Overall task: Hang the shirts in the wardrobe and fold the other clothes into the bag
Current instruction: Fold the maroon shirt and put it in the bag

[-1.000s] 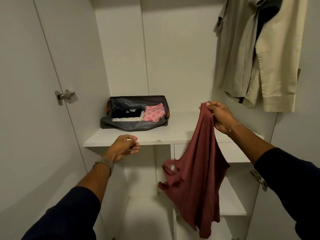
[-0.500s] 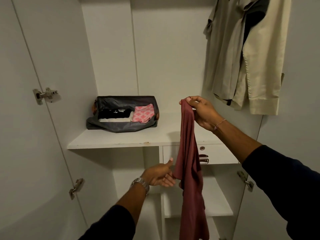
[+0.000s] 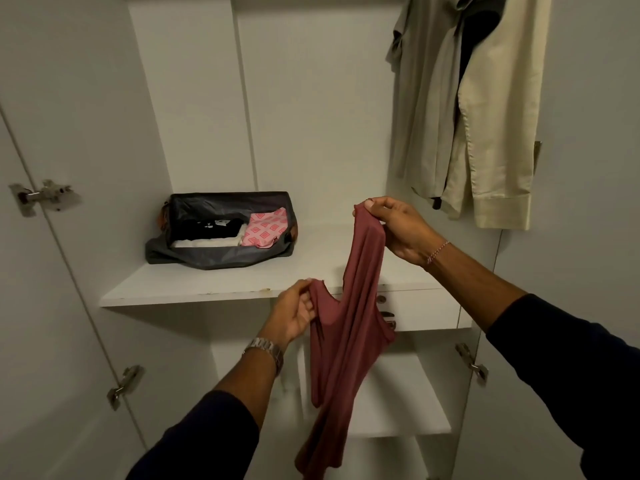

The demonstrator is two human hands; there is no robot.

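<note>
A maroon tank top (image 3: pixel 346 344) hangs in front of the open wardrobe. My right hand (image 3: pixel 398 230) pinches one shoulder strap up high. Lower and to the left, my left hand (image 3: pixel 294 313) grips the other strap at the level of the shelf's edge. An open grey bag (image 3: pixel 214 259) lies on the white shelf (image 3: pixel 194 289) at the left; inside it are folded black, white and pink patterned clothes (image 3: pixel 265 226). Beige and cream shirts (image 3: pixel 478 109) hang at the upper right.
The wardrobe doors stand open on both sides, with metal hinges (image 3: pixel 41 197) on the left door. Beneath the shelf is a drawer (image 3: pixel 429 308) with a handle, and lower shelves (image 3: pixel 398 410) lie behind the hanging top.
My left hand rose from below the shelf and took hold of the tank top's second strap. The top now spreads between both hands instead of hanging from the right hand alone.
</note>
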